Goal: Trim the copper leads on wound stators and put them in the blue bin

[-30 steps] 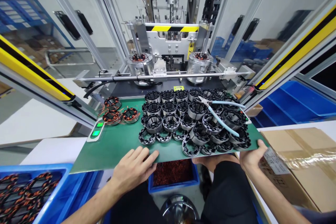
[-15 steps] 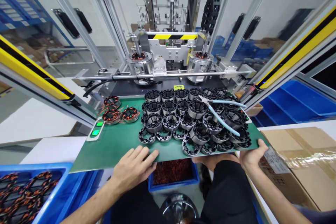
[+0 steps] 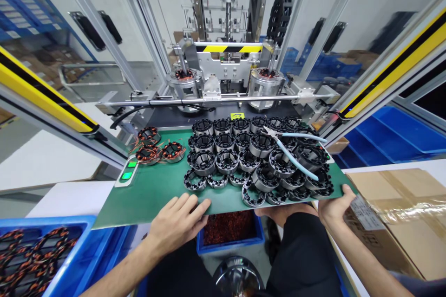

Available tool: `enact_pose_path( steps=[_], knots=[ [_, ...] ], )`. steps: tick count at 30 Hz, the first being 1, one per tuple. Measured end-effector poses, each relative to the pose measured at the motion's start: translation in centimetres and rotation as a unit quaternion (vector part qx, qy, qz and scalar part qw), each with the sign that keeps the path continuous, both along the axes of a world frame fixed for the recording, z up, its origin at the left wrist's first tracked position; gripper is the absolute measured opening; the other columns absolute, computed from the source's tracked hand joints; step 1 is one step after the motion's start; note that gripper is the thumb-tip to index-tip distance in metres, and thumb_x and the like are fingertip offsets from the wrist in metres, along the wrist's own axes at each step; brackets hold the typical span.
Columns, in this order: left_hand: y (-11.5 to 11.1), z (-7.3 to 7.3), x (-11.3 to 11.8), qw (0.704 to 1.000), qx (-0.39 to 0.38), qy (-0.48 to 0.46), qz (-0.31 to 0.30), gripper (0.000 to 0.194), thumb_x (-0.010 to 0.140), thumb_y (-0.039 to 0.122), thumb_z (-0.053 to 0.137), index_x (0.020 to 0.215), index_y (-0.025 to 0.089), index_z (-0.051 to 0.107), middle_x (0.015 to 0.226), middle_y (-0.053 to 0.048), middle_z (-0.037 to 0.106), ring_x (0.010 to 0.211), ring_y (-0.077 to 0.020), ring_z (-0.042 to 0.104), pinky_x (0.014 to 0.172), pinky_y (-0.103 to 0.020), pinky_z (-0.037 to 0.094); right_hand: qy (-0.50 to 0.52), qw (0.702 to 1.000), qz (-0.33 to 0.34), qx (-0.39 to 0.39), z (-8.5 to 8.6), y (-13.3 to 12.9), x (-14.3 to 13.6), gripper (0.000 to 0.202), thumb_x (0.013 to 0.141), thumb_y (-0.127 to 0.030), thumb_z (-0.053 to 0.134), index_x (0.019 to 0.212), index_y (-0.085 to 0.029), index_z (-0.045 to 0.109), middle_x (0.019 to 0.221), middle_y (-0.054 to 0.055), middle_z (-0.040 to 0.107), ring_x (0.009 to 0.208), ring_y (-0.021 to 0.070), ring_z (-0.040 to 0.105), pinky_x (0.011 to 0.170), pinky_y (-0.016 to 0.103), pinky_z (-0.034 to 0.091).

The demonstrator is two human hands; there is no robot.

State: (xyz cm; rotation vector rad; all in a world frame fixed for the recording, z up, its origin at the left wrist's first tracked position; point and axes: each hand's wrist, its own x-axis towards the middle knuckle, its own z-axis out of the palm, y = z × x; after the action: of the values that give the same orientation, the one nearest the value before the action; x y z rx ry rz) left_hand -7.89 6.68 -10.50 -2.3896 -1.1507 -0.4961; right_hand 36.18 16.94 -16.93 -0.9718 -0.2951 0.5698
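The left hand [image 3: 176,225] lies flat, palm down, fingers spread and loose, on the near edge of the green mat [image 3: 153,190]; it grips nothing. The right hand [image 3: 332,209] is curled over the mat's near right corner, thumb on top and the other fingers hidden beneath the edge, so it has hold of that corner. Just beyond both hands, on the mat, stands a close cluster of black stator cores [image 3: 251,158], rows touching one another, some tilted at the front. A pair of blue-handled cutters [image 3: 294,151] rests across the top of the cluster at its right side. At the mat's left rear lie three copper-wound stators [image 3: 156,148], wires trailing, apart from the black cluster. Beside the mat's left edge sits a panel with green buttons [image 3: 128,171]. Below the mat's front edge a small blue bin of copper scrap [image 3: 230,229] shows. A cardboard box [image 3: 400,213] stands to the right, a blue crate of wound parts [image 3: 35,253] to the left. The press machine [image 3: 226,74] stands behind.
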Motion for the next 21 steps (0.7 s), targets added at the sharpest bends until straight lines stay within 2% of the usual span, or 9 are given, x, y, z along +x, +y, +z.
enact_pose_path(
  steps=[10, 15, 21],
  knots=[
    [0.19, 0.29, 0.12, 1.0, 0.001, 0.002, -0.003, 0.025, 0.097, 0.034, 0.07, 0.118, 0.02, 0.068, 0.089, -0.004, 0.064, 0.083, -0.0204, 0.059, 0.075, -0.035, 0.04, -0.006, 1.0, 0.01, -0.008, 0.58, -0.14, -0.31, 0.04, 0.071, -0.053, 0.064, 0.097, -0.022, 0.065, 0.112, 0.004, 0.074, 0.125, 0.0272, 0.062, 0.104, 0.041, 0.055],
    [0.21, 0.2, 0.11, 1.0, -0.001, 0.001, 0.0, 0.025, 0.096, 0.032, 0.072, 0.118, 0.02, 0.068, 0.088, -0.003, 0.064, 0.083, -0.0206, 0.058, 0.075, -0.035, 0.04, 0.008, 1.0, 0.008, -0.01, 0.3, -0.12, -0.2, 0.038, 0.074, -0.051, 0.061, 0.099, -0.023, 0.066, 0.113, 0.002, 0.073, 0.123, 0.0253, 0.062, 0.104, 0.04, 0.055],
    [0.2, 0.15, 0.13, 1.0, 0.002, 0.002, 0.0, 0.025, 0.098, 0.035, 0.07, 0.119, 0.021, 0.067, 0.088, -0.003, 0.063, 0.083, -0.0207, 0.058, 0.076, -0.035, 0.04, -0.001, 1.0, 0.013, 0.0, -0.24, -0.1, 0.18, 0.039, 0.074, -0.051, 0.063, 0.099, -0.021, 0.068, 0.115, 0.004, 0.075, 0.128, 0.0261, 0.062, 0.107, 0.041, 0.056]
  ],
)
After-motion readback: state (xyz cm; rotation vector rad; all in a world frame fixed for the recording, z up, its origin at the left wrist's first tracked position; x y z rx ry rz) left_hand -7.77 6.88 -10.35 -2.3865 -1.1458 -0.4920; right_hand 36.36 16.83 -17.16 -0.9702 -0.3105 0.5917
